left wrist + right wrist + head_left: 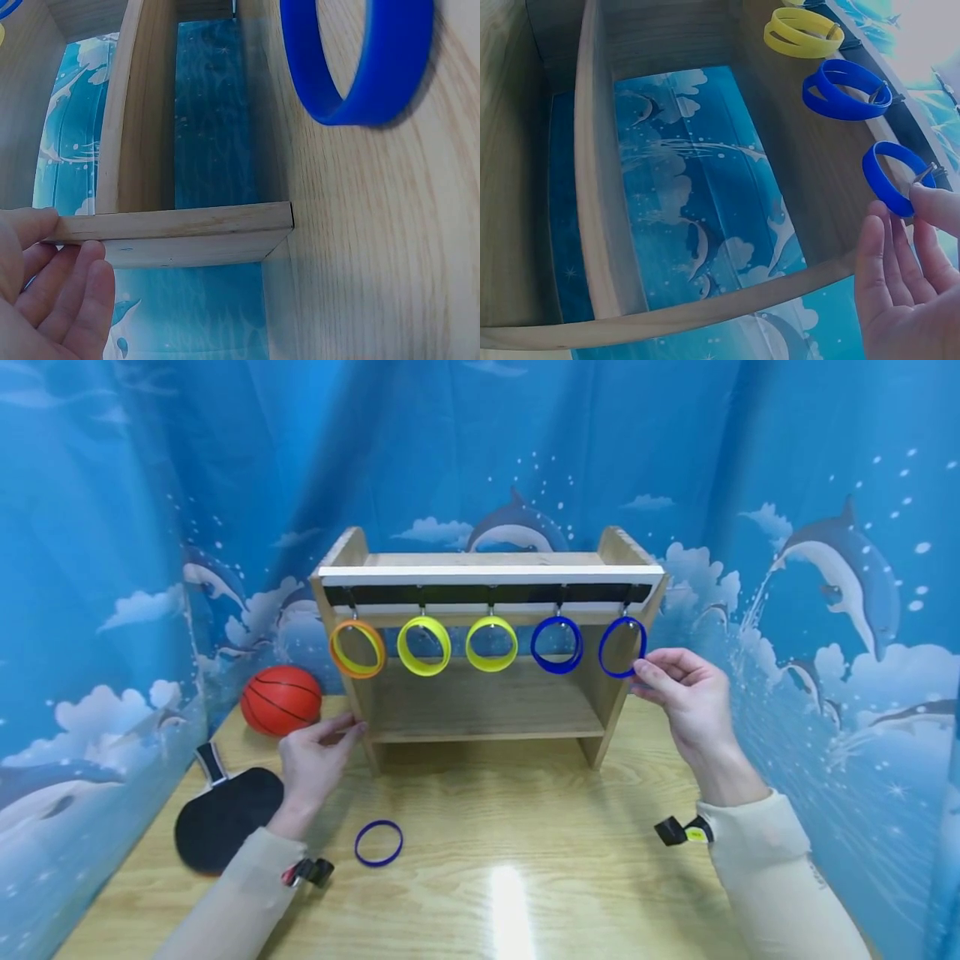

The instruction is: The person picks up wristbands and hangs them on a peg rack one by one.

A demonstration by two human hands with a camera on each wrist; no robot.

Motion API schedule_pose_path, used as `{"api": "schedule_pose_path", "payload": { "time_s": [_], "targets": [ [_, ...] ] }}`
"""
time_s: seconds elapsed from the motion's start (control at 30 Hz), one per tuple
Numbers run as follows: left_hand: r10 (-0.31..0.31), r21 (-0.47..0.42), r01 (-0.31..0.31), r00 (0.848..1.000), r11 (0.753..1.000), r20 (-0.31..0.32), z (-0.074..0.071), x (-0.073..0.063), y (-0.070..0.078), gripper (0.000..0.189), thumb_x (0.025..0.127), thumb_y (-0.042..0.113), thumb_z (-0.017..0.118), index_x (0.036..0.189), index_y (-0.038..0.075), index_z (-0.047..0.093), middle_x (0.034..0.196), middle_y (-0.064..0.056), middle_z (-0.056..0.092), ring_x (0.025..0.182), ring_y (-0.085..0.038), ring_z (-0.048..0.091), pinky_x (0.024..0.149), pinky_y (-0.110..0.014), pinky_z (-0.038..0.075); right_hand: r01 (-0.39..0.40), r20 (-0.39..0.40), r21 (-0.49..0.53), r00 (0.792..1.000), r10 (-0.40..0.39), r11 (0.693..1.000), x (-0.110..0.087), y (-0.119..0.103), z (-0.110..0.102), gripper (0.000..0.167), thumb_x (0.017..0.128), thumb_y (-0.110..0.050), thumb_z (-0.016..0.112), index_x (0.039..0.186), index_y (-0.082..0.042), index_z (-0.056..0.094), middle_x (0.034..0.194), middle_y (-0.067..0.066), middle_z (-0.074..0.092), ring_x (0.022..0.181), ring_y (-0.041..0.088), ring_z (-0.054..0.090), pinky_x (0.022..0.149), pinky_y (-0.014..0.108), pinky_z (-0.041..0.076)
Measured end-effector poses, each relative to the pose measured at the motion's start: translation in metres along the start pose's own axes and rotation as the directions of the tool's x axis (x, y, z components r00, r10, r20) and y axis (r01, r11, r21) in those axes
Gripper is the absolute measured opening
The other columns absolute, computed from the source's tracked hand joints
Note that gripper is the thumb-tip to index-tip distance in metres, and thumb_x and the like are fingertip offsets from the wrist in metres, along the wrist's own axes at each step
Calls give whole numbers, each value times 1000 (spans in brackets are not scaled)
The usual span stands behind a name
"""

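My right hand pinches the lower edge of a blue silicone wristband, which hangs on the rightmost hook of a small wooden shelf. In the right wrist view the thumb and fingers meet at that band, and the metal hook passes through its loop. My left hand holds the front edge of the shelf's left side panel between thumb and fingers. Another blue wristband lies on the table, a little to the right of my left forearm.
On the other hooks hang orange and yellow bands, yellow bands, more yellow bands and blue bands. A red basketball and a black table tennis paddle lie left of the shelf. Dolphin-print curtains surround the table.
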State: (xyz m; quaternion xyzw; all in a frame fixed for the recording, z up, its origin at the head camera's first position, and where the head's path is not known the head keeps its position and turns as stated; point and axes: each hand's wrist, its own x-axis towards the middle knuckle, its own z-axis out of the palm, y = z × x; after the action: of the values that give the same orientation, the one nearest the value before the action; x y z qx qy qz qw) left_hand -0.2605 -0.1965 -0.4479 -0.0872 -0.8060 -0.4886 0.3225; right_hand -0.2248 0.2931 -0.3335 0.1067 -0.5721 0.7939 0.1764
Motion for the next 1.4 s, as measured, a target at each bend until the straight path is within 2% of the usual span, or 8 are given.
{"api": "schedule_pose_path", "payload": {
  "time_s": [0.3,0.57,0.77,0.9,1.1,1.2,1.33,1.4],
  "targets": [
    [-13,17,13,1000,1000,5,1,-3,-1,21,92,3,91,112,-1,88,106,-25,85,76,28,64,66,-1,51,-5,-23,22,1000,6,1000,-4,1,1,23,101,15,72,94,-5,81,88,5,87,75,17,84,72,28,70],
    [-36,11,36,999,999,8,0,-5,-1,21,92,3,91,112,-1,88,107,-25,85,76,27,64,66,-1,51,-35,52,-24,998,36,999,-14,14,0,22,105,9,69,99,-8,80,91,3,87,81,14,85,76,28,70],
    [-39,8,38,999,999,13,0,-5,-2,20,93,3,90,112,-1,87,108,-25,85,77,28,64,67,-1,52,-42,145,-154,987,65,987,-34,36,16,24,106,10,67,101,-10,79,93,0,87,81,12,84,77,30,70],
    [-32,10,32,999,999,9,1,-3,-2,21,92,3,91,112,-1,87,108,-25,85,77,29,64,67,-1,52,-60,222,-318,965,136,946,-46,58,39,9,102,8,73,106,0,76,93,-6,86,82,11,83,78,28,70],
    [-28,18,28,999,999,14,2,0,-1,20,94,6,90,113,0,88,109,-24,85,77,29,63,66,-1,51,-59,337,-564,894,295,824,-63,104,83,29,96,-9,87,116,9,75,104,12,85,86,10,79,81,21,66],
    [-26,21,25,1000,999,10,1,2,-1,21,93,6,91,112,0,88,108,-24,86,75,29,63,63,-2,50,-41,415,-630,826,381,776,-71,127,107,41,93,-17,92,124,6,76,116,23,83,92,18,82,82,22,66],
    [-20,26,20,1000,999,9,0,2,-2,22,92,6,92,113,1,88,107,-23,86,75,30,62,60,-2,49,-28,493,-674,728,476,739,-79,156,139,54,90,-23,96,131,5,75,121,24,83,97,24,85,81,24,67],
    [-17,27,17,1000,999,10,-1,2,-2,23,92,6,92,113,1,88,107,-23,86,75,30,62,60,-2,48,-8,509,-694,701,499,720,-84,170,152,55,89,-24,97,131,4,75,120,21,84,96,20,83,82,22,66]
  ]
}}
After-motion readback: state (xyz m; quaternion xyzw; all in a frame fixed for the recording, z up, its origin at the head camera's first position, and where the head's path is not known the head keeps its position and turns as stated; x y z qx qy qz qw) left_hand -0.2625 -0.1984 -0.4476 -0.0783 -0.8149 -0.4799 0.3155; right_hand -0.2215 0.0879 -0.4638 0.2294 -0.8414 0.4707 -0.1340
